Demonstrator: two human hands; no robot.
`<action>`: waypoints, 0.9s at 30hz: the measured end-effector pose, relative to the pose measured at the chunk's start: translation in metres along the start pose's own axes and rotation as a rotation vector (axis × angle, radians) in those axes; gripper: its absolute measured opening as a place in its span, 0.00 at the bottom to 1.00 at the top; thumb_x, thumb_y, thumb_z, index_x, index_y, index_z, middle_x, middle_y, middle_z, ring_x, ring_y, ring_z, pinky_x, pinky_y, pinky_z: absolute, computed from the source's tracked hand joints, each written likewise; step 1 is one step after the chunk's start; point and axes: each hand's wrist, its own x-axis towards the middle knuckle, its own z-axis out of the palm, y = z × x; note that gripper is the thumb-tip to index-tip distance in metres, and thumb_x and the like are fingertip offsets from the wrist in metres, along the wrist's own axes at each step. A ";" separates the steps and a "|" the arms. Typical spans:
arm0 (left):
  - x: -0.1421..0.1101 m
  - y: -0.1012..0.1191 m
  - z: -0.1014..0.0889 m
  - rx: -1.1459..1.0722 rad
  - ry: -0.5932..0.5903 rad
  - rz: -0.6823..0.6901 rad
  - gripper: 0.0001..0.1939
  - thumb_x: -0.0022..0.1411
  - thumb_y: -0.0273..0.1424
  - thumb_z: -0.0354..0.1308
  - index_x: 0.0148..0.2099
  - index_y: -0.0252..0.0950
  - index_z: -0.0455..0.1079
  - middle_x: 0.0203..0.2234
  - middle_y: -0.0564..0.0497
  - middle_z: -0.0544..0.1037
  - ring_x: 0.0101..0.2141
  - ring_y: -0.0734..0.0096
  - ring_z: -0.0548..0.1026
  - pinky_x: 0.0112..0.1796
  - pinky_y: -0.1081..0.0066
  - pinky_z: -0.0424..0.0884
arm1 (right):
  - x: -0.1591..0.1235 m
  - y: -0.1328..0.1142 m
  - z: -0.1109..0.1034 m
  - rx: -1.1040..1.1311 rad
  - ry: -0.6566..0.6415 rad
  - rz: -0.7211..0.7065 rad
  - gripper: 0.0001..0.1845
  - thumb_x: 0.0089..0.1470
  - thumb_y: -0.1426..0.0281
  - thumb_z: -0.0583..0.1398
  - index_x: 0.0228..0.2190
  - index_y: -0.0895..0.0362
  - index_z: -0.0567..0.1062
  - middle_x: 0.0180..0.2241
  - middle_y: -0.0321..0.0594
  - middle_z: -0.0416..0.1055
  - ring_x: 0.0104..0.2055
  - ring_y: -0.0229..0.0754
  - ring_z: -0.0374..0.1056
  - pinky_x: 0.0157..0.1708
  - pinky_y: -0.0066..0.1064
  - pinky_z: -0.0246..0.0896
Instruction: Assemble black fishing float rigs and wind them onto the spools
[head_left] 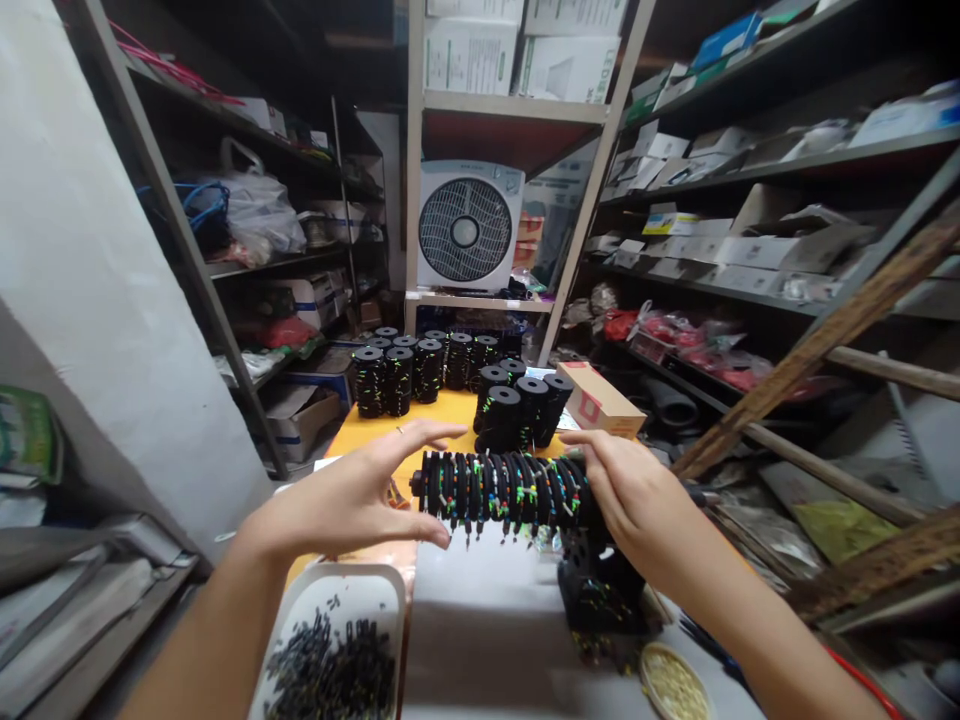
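A horizontal black rod loaded with several black cord bracelets with coloured beads stands on a black stand in front of me. My left hand hovers at the rod's left end, fingers spread and open, a ring on one finger. My right hand rests on the rod's right end, fingers curled over the bracelets there. Stacks of black rolls wrapped with the same bracelets stand behind on the yellow table.
A white tray of small black pieces lies near left. A small round dish sits near right. A cardboard box, a box fan, metal shelves on both sides and wooden poles at right crowd the space.
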 end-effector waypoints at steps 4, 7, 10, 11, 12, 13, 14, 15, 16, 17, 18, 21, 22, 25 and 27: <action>0.002 0.012 0.004 0.098 0.000 0.180 0.43 0.51 0.39 0.68 0.65 0.54 0.51 0.63 0.53 0.59 0.62 0.62 0.57 0.58 0.62 0.62 | 0.006 0.003 -0.001 -0.010 -0.054 -0.009 0.16 0.64 0.68 0.44 0.44 0.58 0.68 0.44 0.49 0.74 0.48 0.51 0.68 0.48 0.46 0.61; 0.005 0.016 0.007 0.197 0.006 0.219 0.46 0.50 0.36 0.69 0.65 0.53 0.49 0.63 0.52 0.59 0.62 0.63 0.57 0.60 0.61 0.58 | 0.012 0.004 -0.005 0.035 -0.133 0.025 0.17 0.65 0.68 0.43 0.44 0.58 0.67 0.42 0.49 0.74 0.46 0.49 0.69 0.47 0.44 0.61; 0.008 0.016 0.012 0.299 0.019 0.203 0.46 0.49 0.33 0.70 0.65 0.50 0.49 0.63 0.50 0.59 0.61 0.61 0.56 0.59 0.60 0.59 | 0.016 0.002 -0.007 0.070 -0.177 0.042 0.17 0.65 0.69 0.43 0.44 0.59 0.67 0.39 0.48 0.74 0.44 0.48 0.69 0.45 0.42 0.62; 0.009 0.015 0.014 0.325 0.021 0.206 0.46 0.49 0.33 0.70 0.65 0.50 0.49 0.63 0.50 0.59 0.61 0.60 0.56 0.59 0.59 0.59 | 0.017 0.000 -0.008 0.072 -0.178 0.045 0.16 0.65 0.70 0.43 0.44 0.59 0.67 0.38 0.47 0.74 0.43 0.48 0.69 0.44 0.41 0.62; 0.010 0.014 0.017 0.344 0.021 0.216 0.46 0.49 0.34 0.70 0.65 0.49 0.49 0.62 0.49 0.60 0.61 0.60 0.57 0.59 0.58 0.59 | 0.017 -0.001 -0.008 0.071 -0.172 0.048 0.16 0.65 0.70 0.43 0.44 0.59 0.68 0.38 0.47 0.74 0.43 0.48 0.69 0.44 0.41 0.62; 0.011 0.013 0.019 0.359 0.024 0.224 0.46 0.50 0.33 0.69 0.65 0.48 0.49 0.62 0.49 0.61 0.61 0.60 0.58 0.59 0.58 0.59 | 0.017 -0.002 -0.009 0.070 -0.164 0.051 0.16 0.65 0.70 0.43 0.45 0.59 0.68 0.39 0.47 0.74 0.43 0.48 0.69 0.44 0.40 0.62; 0.012 0.012 0.022 0.369 0.027 0.228 0.45 0.51 0.32 0.69 0.65 0.47 0.49 0.61 0.48 0.61 0.60 0.60 0.59 0.58 0.58 0.60 | 0.016 -0.002 -0.009 0.073 -0.155 0.055 0.16 0.65 0.70 0.44 0.45 0.59 0.68 0.39 0.47 0.74 0.43 0.47 0.69 0.44 0.40 0.62; 0.012 0.011 0.024 0.375 0.030 0.229 0.43 0.52 0.30 0.67 0.65 0.46 0.49 0.61 0.48 0.62 0.59 0.61 0.60 0.57 0.59 0.61 | 0.015 -0.003 -0.010 0.078 -0.148 0.057 0.16 0.65 0.70 0.44 0.45 0.59 0.68 0.39 0.46 0.74 0.44 0.47 0.69 0.44 0.39 0.62; 0.013 0.010 0.026 0.382 0.037 0.227 0.42 0.54 0.27 0.65 0.65 0.46 0.48 0.60 0.47 0.63 0.58 0.62 0.61 0.57 0.60 0.62 | 0.014 -0.004 -0.010 0.084 -0.142 0.057 0.16 0.65 0.70 0.44 0.46 0.59 0.68 0.40 0.46 0.74 0.44 0.47 0.69 0.44 0.39 0.62; 0.014 0.009 0.028 0.389 0.050 0.226 0.41 0.55 0.25 0.63 0.65 0.45 0.48 0.60 0.47 0.63 0.58 0.62 0.62 0.56 0.61 0.63 | 0.012 -0.004 -0.011 0.089 -0.133 0.062 0.16 0.66 0.69 0.44 0.46 0.58 0.68 0.41 0.46 0.74 0.44 0.46 0.69 0.44 0.39 0.62; 0.014 0.007 0.030 0.396 0.068 0.228 0.40 0.55 0.23 0.61 0.65 0.44 0.47 0.59 0.47 0.63 0.57 0.63 0.63 0.56 0.61 0.64 | 0.010 -0.004 -0.012 0.092 -0.117 0.068 0.16 0.66 0.69 0.44 0.46 0.58 0.68 0.41 0.45 0.74 0.45 0.46 0.69 0.45 0.39 0.61; 0.016 0.003 0.035 0.430 0.122 0.247 0.37 0.57 0.21 0.57 0.64 0.44 0.47 0.58 0.46 0.65 0.56 0.63 0.64 0.55 0.61 0.64 | 0.003 -0.005 -0.016 0.097 -0.030 0.096 0.15 0.66 0.67 0.46 0.47 0.56 0.68 0.42 0.44 0.73 0.47 0.46 0.68 0.47 0.40 0.60; 0.016 0.001 0.036 0.441 0.131 0.251 0.37 0.57 0.21 0.56 0.64 0.44 0.47 0.58 0.47 0.65 0.56 0.63 0.65 0.55 0.61 0.64 | -0.001 -0.005 -0.018 0.097 0.010 0.108 0.14 0.66 0.67 0.47 0.47 0.55 0.68 0.43 0.43 0.73 0.47 0.46 0.68 0.47 0.40 0.60; 0.017 -0.002 0.037 0.457 0.129 0.254 0.35 0.58 0.20 0.54 0.63 0.45 0.48 0.58 0.47 0.65 0.55 0.61 0.66 0.53 0.59 0.66 | -0.013 -0.003 -0.024 0.090 0.131 0.109 0.13 0.65 0.69 0.49 0.48 0.55 0.68 0.42 0.42 0.74 0.47 0.45 0.67 0.48 0.40 0.59; 0.017 -0.003 0.036 0.455 0.114 0.260 0.35 0.58 0.19 0.53 0.63 0.46 0.49 0.58 0.46 0.64 0.55 0.61 0.66 0.52 0.59 0.68 | -0.025 -0.002 -0.028 0.088 0.211 0.088 0.13 0.64 0.72 0.50 0.48 0.55 0.68 0.42 0.42 0.73 0.47 0.44 0.67 0.48 0.39 0.59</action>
